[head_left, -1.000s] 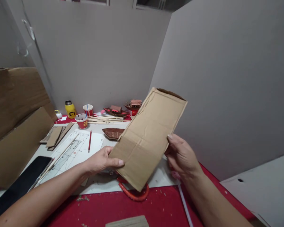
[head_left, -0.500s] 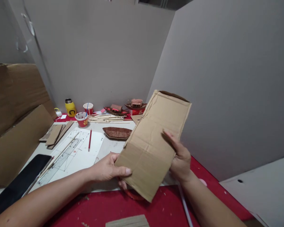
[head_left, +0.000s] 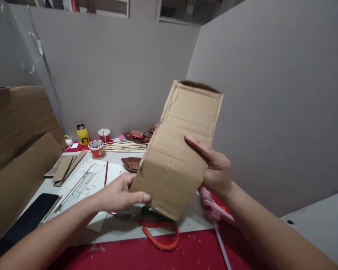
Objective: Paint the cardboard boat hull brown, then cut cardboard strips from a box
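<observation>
A creased, folded piece of brown cardboard point(head_left: 183, 135) is raised above the table, tilted, with an open dark edge at its top. My left hand point(head_left: 121, 193) pinches its lower left corner, thumb on the front face. On the right side, my right hand point(head_left: 214, 168) grips the edge, fingers laid over the front or side. Beneath the cardboard lie scissors with an orange handle point(head_left: 163, 236) and a green part. A pink glue gun point(head_left: 211, 206) rests by my right wrist. Behind the cardboard, a small brown boat hull point(head_left: 132, 163) is partly hidden.
Drawn sheets point(head_left: 97, 172) with a red pencil point(head_left: 106, 172) lie left of centre. Paper cups point(head_left: 96, 149), a yellow bottle point(head_left: 83, 135), wooden sticks point(head_left: 124, 146) and a model boat point(head_left: 136, 135) stand behind. A dark phone-like slab point(head_left: 28, 225) and large cardboard point(head_left: 22, 180) are at left.
Both hands have lifted the cardboard up and slightly left. The orange handle and the glue gun now show more fully. The view has tilted upward.
</observation>
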A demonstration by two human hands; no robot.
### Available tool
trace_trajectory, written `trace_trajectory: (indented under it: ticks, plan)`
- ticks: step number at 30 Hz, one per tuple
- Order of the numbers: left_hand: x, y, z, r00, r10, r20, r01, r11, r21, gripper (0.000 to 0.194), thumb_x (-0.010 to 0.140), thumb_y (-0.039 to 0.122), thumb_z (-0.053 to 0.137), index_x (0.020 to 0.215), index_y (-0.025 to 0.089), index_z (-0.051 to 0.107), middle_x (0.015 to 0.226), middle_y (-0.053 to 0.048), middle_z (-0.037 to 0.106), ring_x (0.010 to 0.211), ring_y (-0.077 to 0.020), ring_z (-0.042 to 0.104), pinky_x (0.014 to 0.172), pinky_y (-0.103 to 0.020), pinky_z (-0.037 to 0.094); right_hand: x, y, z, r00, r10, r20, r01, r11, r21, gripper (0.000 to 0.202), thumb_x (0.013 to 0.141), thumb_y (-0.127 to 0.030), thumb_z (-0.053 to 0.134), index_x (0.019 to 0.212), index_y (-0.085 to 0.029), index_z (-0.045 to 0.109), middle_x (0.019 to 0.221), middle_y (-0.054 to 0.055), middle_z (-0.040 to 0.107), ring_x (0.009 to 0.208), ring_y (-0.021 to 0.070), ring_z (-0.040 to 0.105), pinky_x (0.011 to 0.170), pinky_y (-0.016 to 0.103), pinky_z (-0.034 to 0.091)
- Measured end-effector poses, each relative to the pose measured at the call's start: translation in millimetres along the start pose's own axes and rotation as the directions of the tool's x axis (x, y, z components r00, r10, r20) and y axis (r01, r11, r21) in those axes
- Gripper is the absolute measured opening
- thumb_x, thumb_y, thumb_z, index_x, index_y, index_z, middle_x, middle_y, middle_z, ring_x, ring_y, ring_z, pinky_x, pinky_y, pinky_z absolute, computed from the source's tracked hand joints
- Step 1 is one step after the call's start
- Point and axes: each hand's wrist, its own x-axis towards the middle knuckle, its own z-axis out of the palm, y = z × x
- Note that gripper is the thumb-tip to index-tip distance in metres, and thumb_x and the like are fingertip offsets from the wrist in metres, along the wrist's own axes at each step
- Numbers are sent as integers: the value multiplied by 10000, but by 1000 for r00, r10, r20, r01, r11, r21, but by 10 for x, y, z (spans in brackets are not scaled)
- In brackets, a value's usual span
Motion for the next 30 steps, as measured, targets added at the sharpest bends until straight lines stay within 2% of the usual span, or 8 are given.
trace_trajectory:
  ticks: [2,5,10,13,17,23,27,30]
  plan:
    - [111,95,-169,998,49,-40,-42,984,171,261,773,386,755,917,168,751,893,-64,765,874,-220,698,805,-336,557,260,102,48,985,-165,49,168,984,-62,601,778,-180,756,1328,-377,617,1316,-29,661,1175,292,669,1032,466,543]
    - [322,105,-444,984,95,-152,-52,961,270,236,745,343,772,882,153,742,909,-65,763,855,-227,693,791,-338,546,544,298,197,940,-311,141,331,932,-150,594,808,-217,708,1377,-330,582,1365,-3,625,1188,292,661,1013,451,549]
    - [680,-151,-841,902,219,-373,-57,916,398,398,642,228,812,1016,161,692,1066,-61,743,1000,-259,657,870,-338,507,713,643,487,922,-300,244,357,902,-241,538,850,-218,632,1374,-328,585,1382,-10,617,1282,280,593,1067,453,497]
    - [824,-305,-974,874,242,-421,-40,900,434,445,618,206,804,1044,153,686,1103,-72,740,1041,-275,650,926,-363,487,751,836,574,894,-313,321,407,868,-285,532,883,-200,573,1405,-295,552,1405,34,603,1293,291,579,1072,478,470]
    - [888,-387,-1012,871,229,-436,-15,897,441,422,635,244,795,1035,154,696,1087,-63,754,1041,-279,664,936,-376,492,816,1032,621,865,-330,379,454,837,-306,567,899,-263,574,1458,-257,478,1435,73,578,1318,294,553,1055,473,464]
    - [834,-358,-997,878,168,-448,32,914,405,342,642,276,807,951,158,720,1010,-60,777,991,-283,685,899,-391,523,859,1162,727,880,-275,388,408,856,-319,595,878,-331,608,1449,-215,486,1465,114,545,1336,329,520,1057,506,429]
    - [780,-342,-1018,881,155,-448,3,943,333,409,646,343,832,988,147,724,1070,-83,769,1004,-274,690,903,-379,536,834,1178,792,895,-271,353,385,870,-307,571,876,-284,603,1431,-192,508,1441,146,562,1316,332,535,1047,517,435]
    - [720,-298,-980,879,158,-450,-40,965,261,489,681,466,811,1037,143,722,1090,-108,763,953,-273,709,833,-378,568,785,1139,824,913,-272,304,361,886,-291,574,878,-226,578,1445,-233,490,1430,109,580,1301,304,555,1052,497,448]
